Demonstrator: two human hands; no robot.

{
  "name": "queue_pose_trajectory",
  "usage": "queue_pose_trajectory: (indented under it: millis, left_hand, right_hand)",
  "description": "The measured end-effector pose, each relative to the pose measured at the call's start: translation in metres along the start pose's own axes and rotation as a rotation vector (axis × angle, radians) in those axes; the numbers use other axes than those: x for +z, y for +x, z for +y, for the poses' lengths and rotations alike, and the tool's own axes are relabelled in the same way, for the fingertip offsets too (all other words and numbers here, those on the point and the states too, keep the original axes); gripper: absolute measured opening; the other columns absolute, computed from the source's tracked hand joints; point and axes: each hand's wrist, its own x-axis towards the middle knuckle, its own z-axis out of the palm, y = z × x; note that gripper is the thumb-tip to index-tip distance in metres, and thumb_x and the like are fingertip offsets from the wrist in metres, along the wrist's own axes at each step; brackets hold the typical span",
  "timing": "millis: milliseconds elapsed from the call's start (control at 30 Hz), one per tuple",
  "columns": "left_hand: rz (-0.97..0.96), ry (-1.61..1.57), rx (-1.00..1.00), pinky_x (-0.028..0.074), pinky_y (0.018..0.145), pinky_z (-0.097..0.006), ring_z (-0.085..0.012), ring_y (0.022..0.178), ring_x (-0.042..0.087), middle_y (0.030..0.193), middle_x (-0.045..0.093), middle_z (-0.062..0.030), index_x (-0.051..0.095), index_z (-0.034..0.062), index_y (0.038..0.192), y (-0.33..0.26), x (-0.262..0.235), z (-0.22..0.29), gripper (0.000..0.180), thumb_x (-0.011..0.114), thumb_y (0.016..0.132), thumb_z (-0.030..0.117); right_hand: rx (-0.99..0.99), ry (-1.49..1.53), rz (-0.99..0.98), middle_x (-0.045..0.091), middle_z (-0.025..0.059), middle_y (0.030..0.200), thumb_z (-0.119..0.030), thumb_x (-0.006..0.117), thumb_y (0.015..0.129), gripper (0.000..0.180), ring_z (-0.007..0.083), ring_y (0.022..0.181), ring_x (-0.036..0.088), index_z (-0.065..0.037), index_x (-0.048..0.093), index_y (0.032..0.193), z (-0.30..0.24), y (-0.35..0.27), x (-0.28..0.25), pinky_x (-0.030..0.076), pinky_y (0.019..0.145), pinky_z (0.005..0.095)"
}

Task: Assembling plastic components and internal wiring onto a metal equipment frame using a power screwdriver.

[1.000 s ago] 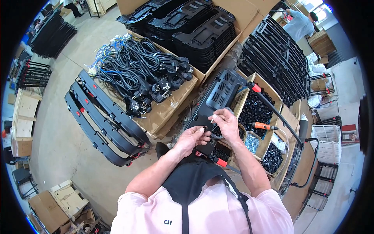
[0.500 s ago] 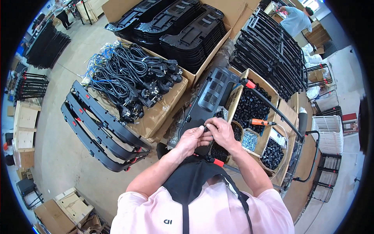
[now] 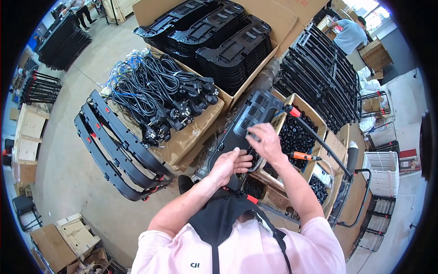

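Note:
My left hand [image 3: 226, 166] is held over the near end of a long black plastic cover [image 3: 220, 150], palm turned inward, thumb raised and fingers stretched apart. No part shows in it. Up and to the right, my right hand [image 3: 266, 142] hovers by the cover's raised vented housing [image 3: 253, 109]. Its fingers are bent but apart from each other, and I see nothing between them. The two hands do not touch. Beside the right hand stands a wooden box [image 3: 323, 122] filled with small black knobs [image 3: 296, 130].
An orange power screwdriver [image 3: 302, 155] lies across the parts box. To the left, power cables with plugs [image 3: 159, 98] cover a carton [image 3: 194, 137]. Curved black frames [image 3: 116, 141] stand left of it. Stacked black covers [image 3: 228, 57] and metal frames [image 3: 319, 68] are behind. A person [image 3: 350, 35] works far right.
My hands have come apart from a shared pinch on a small dark part. The right hand has lifted up and right, and the left hand's fingers have spread. The view has shifted slightly.

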Motion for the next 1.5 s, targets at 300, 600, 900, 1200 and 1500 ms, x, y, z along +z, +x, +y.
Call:
queue_pose_trajectory:
  millis: [300, 600, 900, 1200, 1500]
  left_hand:
    - [-0.018, 0.045, -0.092, 0.060, 0.087, -0.033, -0.0199, 0.103, 0.073, 0.124, 0.073, -0.0116, 0.059, 0.0017, 0.141, -0.039, -0.017, -0.020, 0.051, 0.045, 0.114, 0.043]
    - [0.082, 0.050, -0.043, 0.060, 0.084, -0.031, -0.0174, 0.099, 0.072, 0.121, 0.073, -0.0093, 0.060, 0.0035, 0.140, -0.054, -0.013, -0.019, 0.045, 0.046, 0.115, 0.038]
    - [0.015, 0.146, -0.078, 0.059, 0.083, -0.030, -0.0143, 0.096, 0.071, 0.116, 0.073, -0.0068, 0.060, 0.0043, 0.139, -0.035, 0.011, -0.032, 0.041, 0.045, 0.115, 0.035]
    - [0.038, 0.160, -0.116, 0.059, 0.083, -0.031, -0.0147, 0.094, 0.070, 0.113, 0.073, -0.0074, 0.061, 0.0033, 0.135, -0.024, 0.023, -0.058, 0.039, 0.048, 0.114, 0.034]
    - [0.053, 0.311, -0.157, 0.058, 0.086, -0.033, -0.0181, 0.098, 0.070, 0.115, 0.072, -0.0099, 0.060, 0.0012, 0.137, -0.008, 0.052, -0.089, 0.041, 0.051, 0.113, 0.033]
  right_hand:
    - [0.162, -0.115, 0.060, 0.068, 0.0098, 0.106, -0.023, 0.079, 0.084, 0.026, 0.0307, 0.104, 0.063, -0.008, 0.081, 0.105, 0.101, 0.070, 0.044, 0.052, 0.094, 0.0422]
    - [0.147, -0.136, 0.035, 0.068, 0.0097, 0.102, -0.022, 0.080, 0.082, 0.025, 0.0314, 0.102, 0.063, -0.008, 0.081, 0.103, 0.106, 0.071, 0.060, 0.053, 0.093, 0.0437]
    - [0.130, -0.048, 0.085, 0.068, 0.0141, 0.105, -0.020, 0.074, 0.090, 0.024, 0.0353, 0.107, 0.065, -0.006, 0.074, 0.109, 0.112, 0.042, 0.018, 0.052, 0.097, 0.0449]
    - [0.451, -0.056, -0.409, 0.068, 0.0189, 0.088, -0.016, 0.067, 0.090, 0.014, 0.0401, 0.092, 0.071, -0.004, 0.072, 0.095, 0.125, -0.188, -0.011, 0.057, 0.083, 0.0513]
    - [0.472, -0.131, -0.660, 0.064, 0.0251, 0.116, -0.011, 0.069, 0.088, 0.037, 0.0431, 0.106, 0.071, -0.005, 0.066, 0.124, 0.127, -0.210, 0.024, 0.059, 0.091, 0.0510]
